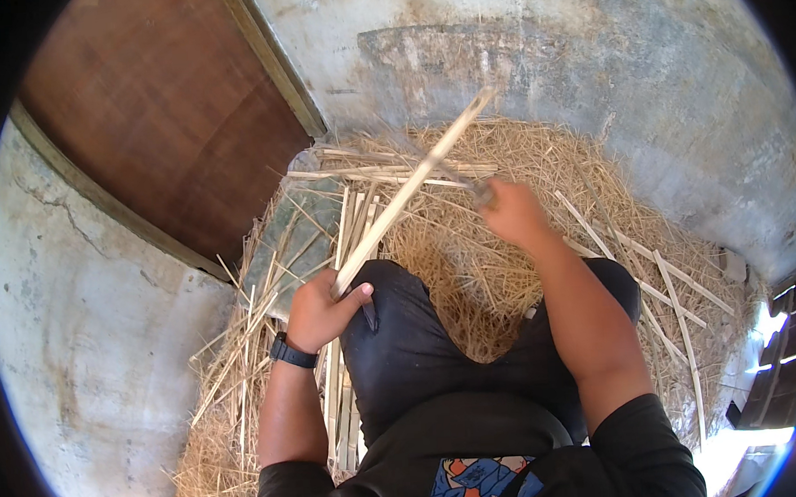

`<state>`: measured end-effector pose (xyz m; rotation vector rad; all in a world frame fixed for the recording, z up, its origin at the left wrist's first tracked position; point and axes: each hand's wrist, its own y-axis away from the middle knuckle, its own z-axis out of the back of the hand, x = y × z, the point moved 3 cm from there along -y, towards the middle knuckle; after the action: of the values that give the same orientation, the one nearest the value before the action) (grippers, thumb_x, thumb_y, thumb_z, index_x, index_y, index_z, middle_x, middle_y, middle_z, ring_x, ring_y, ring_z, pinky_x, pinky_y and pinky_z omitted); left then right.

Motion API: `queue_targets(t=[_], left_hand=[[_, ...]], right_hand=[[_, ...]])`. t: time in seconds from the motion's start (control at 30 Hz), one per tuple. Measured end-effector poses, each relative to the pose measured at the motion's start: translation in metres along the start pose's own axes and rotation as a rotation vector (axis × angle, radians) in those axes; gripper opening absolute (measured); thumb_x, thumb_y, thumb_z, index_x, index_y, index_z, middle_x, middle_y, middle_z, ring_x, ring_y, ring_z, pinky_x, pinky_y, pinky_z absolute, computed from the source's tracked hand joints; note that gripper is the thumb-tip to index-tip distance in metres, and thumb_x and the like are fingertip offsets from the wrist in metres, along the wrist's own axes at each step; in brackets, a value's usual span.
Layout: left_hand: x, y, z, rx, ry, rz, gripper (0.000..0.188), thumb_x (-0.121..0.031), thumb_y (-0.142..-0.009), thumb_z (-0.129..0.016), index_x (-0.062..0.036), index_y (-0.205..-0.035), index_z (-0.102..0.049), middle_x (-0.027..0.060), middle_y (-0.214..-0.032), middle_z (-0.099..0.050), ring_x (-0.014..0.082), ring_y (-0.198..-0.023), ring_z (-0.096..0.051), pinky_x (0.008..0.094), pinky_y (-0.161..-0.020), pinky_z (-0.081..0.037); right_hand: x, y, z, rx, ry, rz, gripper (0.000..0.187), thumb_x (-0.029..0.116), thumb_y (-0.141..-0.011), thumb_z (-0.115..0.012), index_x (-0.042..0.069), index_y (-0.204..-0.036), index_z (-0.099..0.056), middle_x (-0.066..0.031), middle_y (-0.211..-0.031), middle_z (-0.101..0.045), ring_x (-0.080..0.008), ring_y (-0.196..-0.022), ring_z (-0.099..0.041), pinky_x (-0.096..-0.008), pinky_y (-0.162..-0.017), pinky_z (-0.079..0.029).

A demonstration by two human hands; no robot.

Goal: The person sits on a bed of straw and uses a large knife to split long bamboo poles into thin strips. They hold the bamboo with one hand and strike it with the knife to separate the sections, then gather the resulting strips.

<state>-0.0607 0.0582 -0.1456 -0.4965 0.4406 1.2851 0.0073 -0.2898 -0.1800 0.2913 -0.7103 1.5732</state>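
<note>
My left hand [318, 310], with a dark watch at its wrist, is closed around the lower end of a long pale wooden strip [400, 199], bamboo by its look. The strip slants up and away to the right above my left knee. In front of me to the right, my right hand [515, 215] grips a knife [482, 193]. Its thin blade, smeared by motion, points left and crosses the upper half of the strip. Whether the edge is cutting into the wood I cannot tell.
Dry shavings [471, 263] cover the floor around my legs. Several pale strips [352, 224] lie beside my left leg, and more strips [675, 301] lie at the right. A brown door panel [174, 98] stands far left; a weathered wall [569, 68] rises ahead.
</note>
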Motion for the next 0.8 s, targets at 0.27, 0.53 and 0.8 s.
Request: queue_targets(t=[0.27,0.53,0.8], left_hand=[[-0.001,0.008,-0.006,-0.019,0.123,0.008,0.050,-0.046,-0.082,-0.080,-0.0001,-0.079,-0.062,0.0128,-0.064,-0.061,0.0254,-0.059,-0.060,0.0375,-0.059,-0.048],[-0.009,0.016,-0.009,0.038,0.117,0.047,0.042,-0.044,-0.085,-0.078,-0.0035,-0.089,-0.068,0.0097,-0.066,-0.063,0.0211,-0.061,-0.062,0.0348,-0.060,-0.049],[-0.002,0.021,-0.023,0.051,0.243,0.029,0.037,-0.040,-0.089,-0.075,-0.0039,-0.090,-0.068,0.0083,-0.068,-0.064,0.0193,-0.063,-0.062,0.0338,-0.061,-0.049]], right_hand=[[-0.012,-0.007,0.003,-0.049,-0.092,-0.095,0.025,0.019,-0.083,-0.070,0.007,-0.104,-0.069,-0.0174,-0.083,-0.071,-0.0342,-0.076,-0.069,-0.0442,-0.070,-0.055],[0.048,0.015,-0.010,0.187,0.157,0.289,0.022,0.018,-0.084,-0.069,0.005,-0.101,-0.068,-0.0166,-0.084,-0.071,-0.0327,-0.077,-0.069,-0.0430,-0.072,-0.055],[-0.014,-0.008,-0.004,-0.027,-0.131,-0.124,0.026,0.020,-0.080,-0.072,0.004,-0.100,-0.068,-0.0168,-0.088,-0.072,-0.0315,-0.080,-0.070,-0.0440,-0.076,-0.055]])
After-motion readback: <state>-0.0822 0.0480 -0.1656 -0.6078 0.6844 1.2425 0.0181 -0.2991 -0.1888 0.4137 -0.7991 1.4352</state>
